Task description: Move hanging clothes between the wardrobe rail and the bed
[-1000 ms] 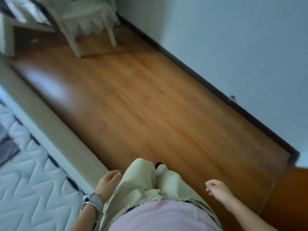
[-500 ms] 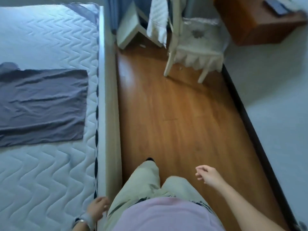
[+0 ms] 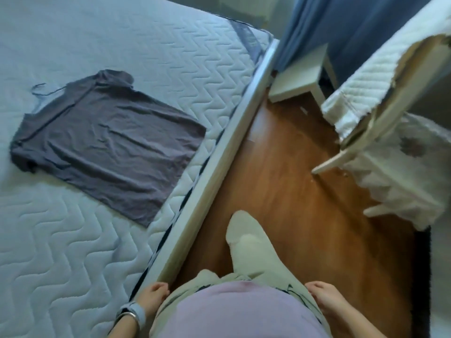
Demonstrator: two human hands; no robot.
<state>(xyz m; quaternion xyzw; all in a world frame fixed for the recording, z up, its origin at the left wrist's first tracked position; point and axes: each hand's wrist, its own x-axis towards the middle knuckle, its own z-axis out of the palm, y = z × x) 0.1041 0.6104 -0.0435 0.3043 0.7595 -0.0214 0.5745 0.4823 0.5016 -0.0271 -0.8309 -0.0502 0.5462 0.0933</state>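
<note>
A dark grey T-shirt (image 3: 107, 140) lies flat on the white quilted mattress of the bed (image 3: 73, 252), which fills the left half of the view. No wardrobe rail or hanger shows. My left hand (image 3: 152, 297), with a watch on its wrist, hangs by my hip over the bed's pale frame edge, fingers loosely curled around nothing. My right hand (image 3: 325, 300) hangs at my right side over the floor, fingers relaxed and holding nothing. Both hands are well short of the T-shirt.
A strip of wooden floor (image 3: 292, 191) runs between the bed frame (image 3: 219, 154) and a white chair (image 3: 380, 142) draped with a white quilted cloth on the right. A small white side table (image 3: 297, 74) and blue curtain (image 3: 341, 28) stand beyond.
My view has swung left from the floor and wall toward the bed, bringing the grey T-shirt fully into sight. Both hands stay low at my sides, empty.
</note>
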